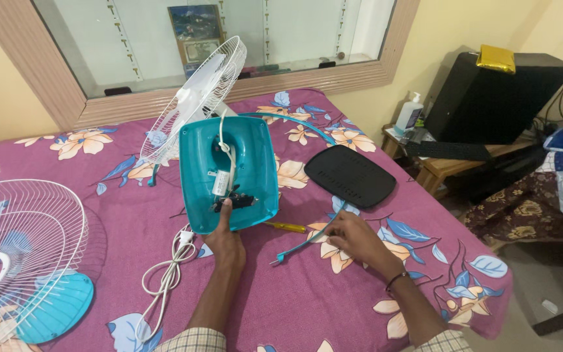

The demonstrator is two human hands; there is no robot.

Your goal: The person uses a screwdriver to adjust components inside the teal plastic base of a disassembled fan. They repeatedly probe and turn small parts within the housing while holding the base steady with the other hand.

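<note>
Left hand (224, 236) has the teal fan base (229, 171) tipped up on its edge, thumb pressing near the little black switch board (234, 203) inside the open underside, so it's grasping the shell. Right hand (353, 238) is down on the bedspread (294, 293) with fingers curled over something small; can't tell if it's pinching a screw or just resting.

Big stuff first: the front grille (14, 254) lies flat at the left edge of the bed, the rear grille with blade (193, 98) leans behind the base, the black bottom cover (350, 175) sits well apart to the right. Then the white power cord (167, 274) coiled below the base, a teal rim strip (301, 244) by the right hand, and a yellow-handled screwdriver (287, 227) just under the base.

I'd say keep that base braced steady so the wires inside don't get tugged, and keep small parts off the busy floral print, they'd vanish. Open room is mostly front-centre; the right bed edge drops off near the side table (438, 166).
</note>
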